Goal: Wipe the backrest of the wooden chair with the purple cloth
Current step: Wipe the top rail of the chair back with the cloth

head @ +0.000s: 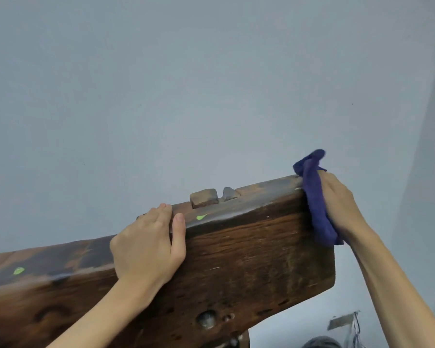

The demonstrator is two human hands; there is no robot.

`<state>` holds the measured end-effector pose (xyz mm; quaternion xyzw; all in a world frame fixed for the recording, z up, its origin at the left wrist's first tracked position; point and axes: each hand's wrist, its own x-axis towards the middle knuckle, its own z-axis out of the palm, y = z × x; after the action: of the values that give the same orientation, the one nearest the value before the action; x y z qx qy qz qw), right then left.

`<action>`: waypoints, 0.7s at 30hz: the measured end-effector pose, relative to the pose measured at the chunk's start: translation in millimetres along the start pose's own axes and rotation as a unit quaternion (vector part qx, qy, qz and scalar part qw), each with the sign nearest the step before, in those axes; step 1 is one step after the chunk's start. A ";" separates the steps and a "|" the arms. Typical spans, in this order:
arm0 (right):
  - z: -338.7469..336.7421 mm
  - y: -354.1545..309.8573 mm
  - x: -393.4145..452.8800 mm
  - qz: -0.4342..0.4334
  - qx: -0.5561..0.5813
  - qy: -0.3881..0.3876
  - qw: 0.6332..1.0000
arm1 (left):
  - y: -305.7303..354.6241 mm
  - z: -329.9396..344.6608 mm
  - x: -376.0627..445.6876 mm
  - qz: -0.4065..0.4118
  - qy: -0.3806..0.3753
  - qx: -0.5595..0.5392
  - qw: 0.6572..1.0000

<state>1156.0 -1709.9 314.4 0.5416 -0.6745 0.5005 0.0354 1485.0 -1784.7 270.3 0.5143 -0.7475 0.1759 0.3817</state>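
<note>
Clerk: Hands, two, both in use. Left hand (148, 244): fingers curled over the top edge of the backrest (249, 259), thumb pressed on its front face, gripping to steady. Right hand (339, 204): closed round the purple cloth (317, 209), pressing it against the backrest's right end.

Checker: Location of cloth?

Clerk: Bunched between palm and wood at the upper right corner, one tuft standing above the top edge, the rest hanging down the end face.

Checker: Progress?

Clerk: Judged under way, not complete. Wiping sits at the far right end only. Two green marks remain on the top edge, one (201, 217) just beside the left thumb, one (18, 270) far to the left. Which areas are already wiped, I cannot tell.

Checker: Orientation of item?

Clerk: Backrest, dark wooden plank. Long axis runs left to right, rising toward the right in this view. Broad face toward the person, narrow edge upward. Grey wall (211, 84) behind.
</note>
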 end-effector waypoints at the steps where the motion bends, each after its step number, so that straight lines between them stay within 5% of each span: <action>1: -2.9 -7.7 12.7 -0.012 -0.054 -0.036 0.998 | -0.6 1.4 1.7 0.008 0.003 -0.005 1.000; 7: 7.9 -34.6 88.6 0.095 -0.216 -0.314 0.920 | -0.3 2.2 2.6 0.006 -0.001 -0.008 1.000; 11: 34.3 -56.3 93.8 0.089 -0.342 -0.308 0.883 | -3.1 2.3 2.6 -0.003 0.013 0.002 1.000; 18: 57.9 -86.8 10.8 -0.158 -0.306 -0.282 0.896 | -7.0 -11.6 -5.1 0.037 0.010 -0.026 0.999; 21: 44.0 -75.3 26.7 -0.132 -0.293 -0.281 0.904 | -11.8 -11.0 -4.4 0.054 0.009 -0.034 0.998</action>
<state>1224.5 -1753.3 356.2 0.7087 -0.6954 0.0980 0.0672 1500.7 -1779.6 272.5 0.4581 -0.7764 0.1751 0.3957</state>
